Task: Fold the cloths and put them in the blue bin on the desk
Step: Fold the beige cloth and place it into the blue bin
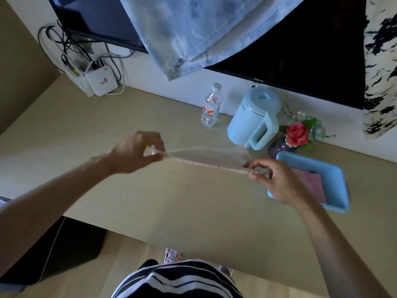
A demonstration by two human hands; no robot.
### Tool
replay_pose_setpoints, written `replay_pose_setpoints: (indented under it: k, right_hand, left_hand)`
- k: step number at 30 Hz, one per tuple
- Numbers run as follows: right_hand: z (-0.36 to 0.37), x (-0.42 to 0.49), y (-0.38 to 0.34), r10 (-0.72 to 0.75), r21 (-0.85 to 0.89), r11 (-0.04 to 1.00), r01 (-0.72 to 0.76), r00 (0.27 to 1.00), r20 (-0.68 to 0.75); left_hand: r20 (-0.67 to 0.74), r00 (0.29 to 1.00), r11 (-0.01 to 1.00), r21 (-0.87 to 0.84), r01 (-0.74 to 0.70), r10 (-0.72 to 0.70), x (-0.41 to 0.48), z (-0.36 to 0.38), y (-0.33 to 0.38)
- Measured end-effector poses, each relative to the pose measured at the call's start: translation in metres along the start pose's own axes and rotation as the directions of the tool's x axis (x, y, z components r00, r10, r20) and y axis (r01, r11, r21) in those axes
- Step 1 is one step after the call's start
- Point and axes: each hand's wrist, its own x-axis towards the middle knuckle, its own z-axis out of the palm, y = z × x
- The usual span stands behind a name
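Two hands hold one pale beige cloth (204,157) stretched between them above the desk (133,203); the left hand (137,151) pinches the cloth's left end between thumb and curled fingers; the right hand (272,179) pinches the right end in the same way, just in front of the blue bin (311,161). The cloth hangs in the air as a long, narrow band, blurred, so I cannot tell how many layers it has; it does not appear to touch the desk.

The blue bin sits on the right part of the desk, with a folded pink cloth (311,182) lying inside it; the right hand covers the bin's near left corner.

Behind the hands, near the wall, stand a clear water bottle (211,106) with a white cap, a light blue kettle (255,119), and a purple vase (279,147) holding a red flower (297,134); the vase is just behind the bin. A white router (102,80) with tangled cables sits at the far left; a dark television (300,50) hangs on the wall, with a blue and white fabric (193,29) draped over it and a black and white fabric (380,61) at its right edge. A striped shirt (178,280) shows at the bottom.
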Motion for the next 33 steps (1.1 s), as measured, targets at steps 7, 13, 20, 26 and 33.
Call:
replay_pose_setpoints:
  k: [7,13,20,26,33]
  right_hand:
    - [0.112,-0.042,0.077,0.279,-0.132,0.959,-0.249,0.905,0.32]
    - [0.145,-0.062,0.107,0.372,-0.105,0.926,-0.362,0.832,0.411]
    - [0.136,-0.035,0.126,0.385,0.003,0.916,-0.401,0.882,0.271]
    - [0.129,-0.008,0.133,0.425,0.029,0.898,-0.439,0.882,0.206]
    - [0.138,0.003,0.146,0.437,0.023,0.899,-0.438,0.899,0.033]
  left_hand:
    - [0.262,0.96,0.993,0.081,0.084,-0.102,-0.076,0.116,-0.047]
    - [0.434,0.843,0.947,0.102,0.305,-0.318,-0.104,0.155,-0.043]
    - [0.267,0.84,0.867,-0.028,0.497,-0.473,-0.063,0.168,-0.045]
    - [0.215,0.815,0.81,-0.138,0.57,-0.538,-0.024,0.179,-0.051]
    - [0.169,0.792,0.787,-0.111,0.607,-0.587,-0.01,0.197,-0.062]
